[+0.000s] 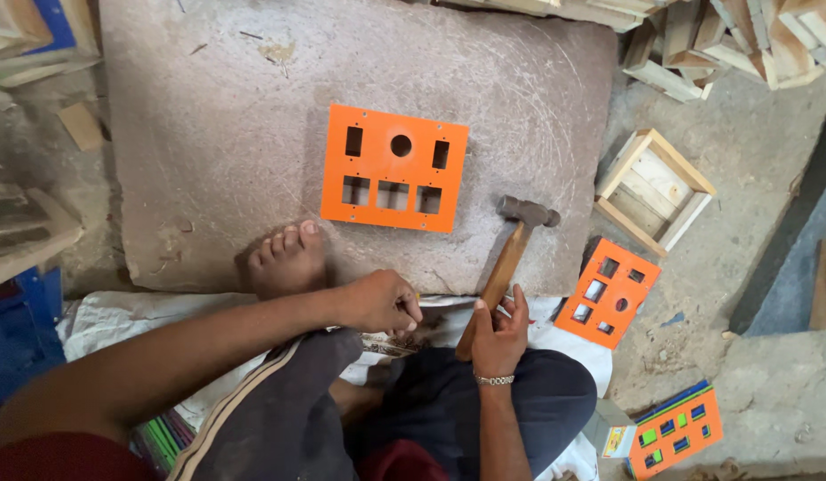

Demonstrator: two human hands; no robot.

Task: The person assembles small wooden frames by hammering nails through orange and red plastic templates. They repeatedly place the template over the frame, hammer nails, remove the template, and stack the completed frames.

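My right hand (499, 334) grips the wooden handle of a hammer (511, 249) whose metal head rests on the grey stone slab (208, 134). My left hand (384, 301) is closed just left of it, fingers curled over something small at the slab's near edge; what it pinches is hidden. An orange plate (392, 167) with a round hole and several rectangular cut-outs lies flat on the slab beyond both hands. My bare foot (286, 256) rests on the slab to the left.
A second orange plate (607, 292) lies right of the hammer, a third (676, 431) on a stack at bottom right. An open wooden box frame (654, 189) and piled wooden frames (743, 40) sit at right and top. White cloth (110, 316) covers the floor beneath me.
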